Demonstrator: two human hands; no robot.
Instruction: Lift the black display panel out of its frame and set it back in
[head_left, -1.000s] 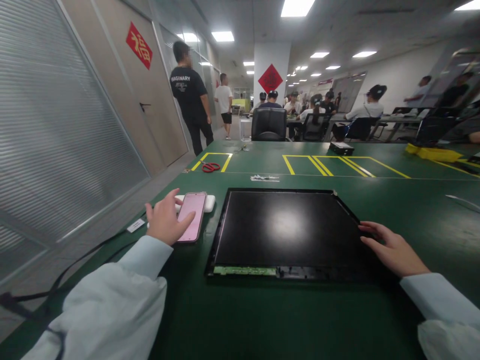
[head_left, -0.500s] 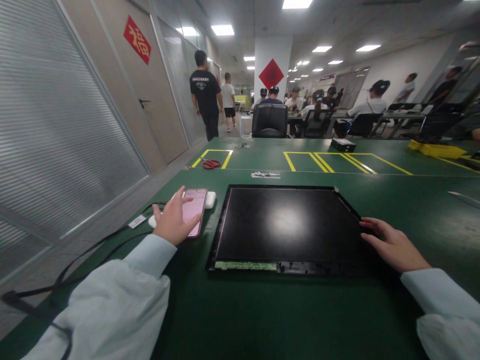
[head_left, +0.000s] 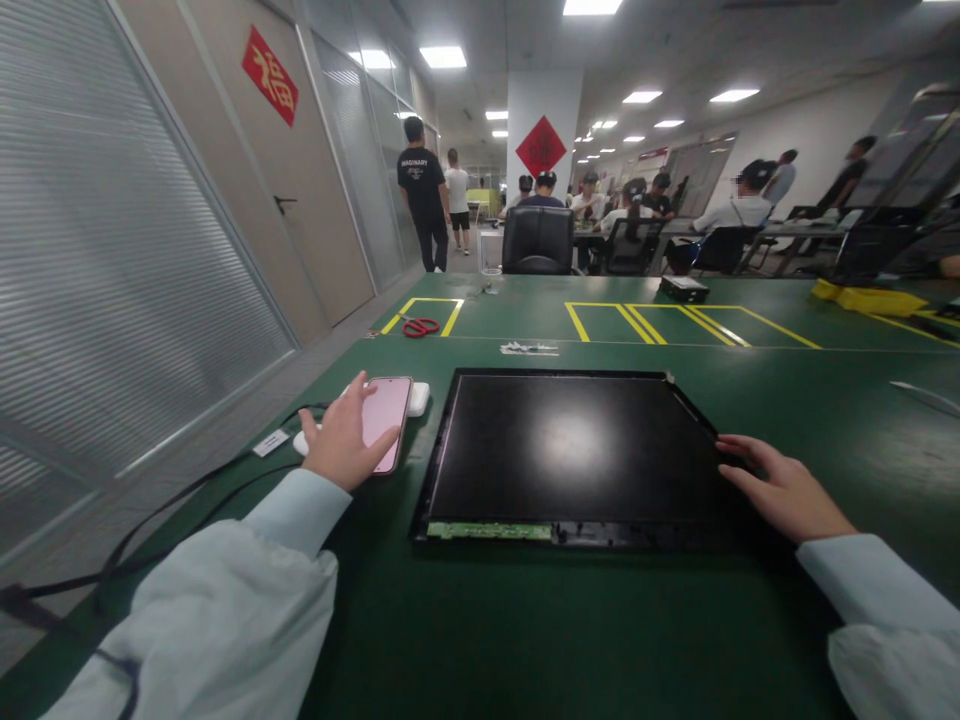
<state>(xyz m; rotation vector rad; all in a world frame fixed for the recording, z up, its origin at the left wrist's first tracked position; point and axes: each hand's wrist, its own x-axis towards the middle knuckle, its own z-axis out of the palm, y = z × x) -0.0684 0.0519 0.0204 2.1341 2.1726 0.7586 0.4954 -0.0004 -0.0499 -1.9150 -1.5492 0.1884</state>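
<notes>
My left hand (head_left: pixel 345 436) lies over a smartphone (head_left: pixel 388 420) with a pink screen, its fingers spread; the phone rests on white devices (head_left: pixel 418 399) that are partly hidden. In front of me a black display panel (head_left: pixel 517 440) lies flat, screen up, and a green circuit strip (head_left: pixel 487 531) shows along its near edge. At the panel's right edge is my right hand (head_left: pixel 780 488), thumb and fingertips touching the frame with a gap between them. It does not lift the panel.
The green table (head_left: pixel 465 630) carries red-handled scissors (head_left: pixel 420 327), small white scraps (head_left: pixel 529 349), a black box (head_left: pixel 684 289) and a yellow tray (head_left: pixel 870 298). Black cables (head_left: pixel 187 500) run off the left edge. A black chair (head_left: pixel 538 240) stands beyond; people sit and walk farther back.
The phone's screen has gone from showing faint text to plain pink. Both hands and the panel keep their places. A person in a black shirt has walked farther away.
</notes>
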